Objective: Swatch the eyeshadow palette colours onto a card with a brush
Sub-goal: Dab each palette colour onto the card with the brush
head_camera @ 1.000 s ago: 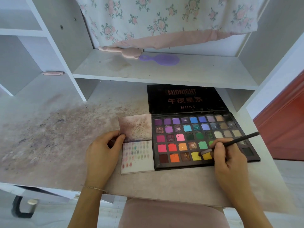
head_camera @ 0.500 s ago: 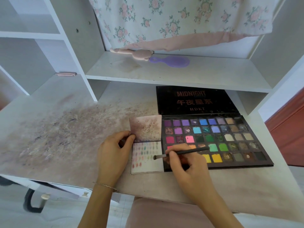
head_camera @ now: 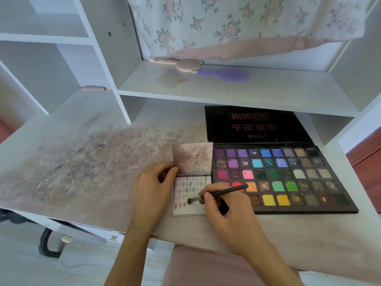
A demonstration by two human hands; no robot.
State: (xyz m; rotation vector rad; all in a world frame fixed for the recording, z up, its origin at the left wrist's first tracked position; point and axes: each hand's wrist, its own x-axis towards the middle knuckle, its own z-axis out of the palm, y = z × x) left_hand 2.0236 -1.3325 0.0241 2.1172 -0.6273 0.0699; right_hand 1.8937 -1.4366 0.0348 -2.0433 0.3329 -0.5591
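An open black eyeshadow palette [head_camera: 305,176] with several coloured pans lies on the desk, its lid propped back. To its left lies a white card [head_camera: 186,209] covered with rows of small colour swatches, with a stained flap [head_camera: 192,159] above it. My right hand [head_camera: 228,211] pinches a thin black brush [head_camera: 218,193]; its tip touches the card's lower middle. My left hand [head_camera: 151,193] holds the card's upper left edge, thumb and fingers pinching where card and flap meet.
The desk top [head_camera: 82,162] is stained with powder at the left. A pink brush [head_camera: 181,64] and a purple hairbrush [head_camera: 226,74] lie on the shelf above, under floral fabric [head_camera: 237,23]. A shelf divider [head_camera: 111,79] stands at the back left.
My right hand carried the brush from the yellow pans leftward onto the card; the tip now sits lower and further left on it. My left hand stayed on the card.
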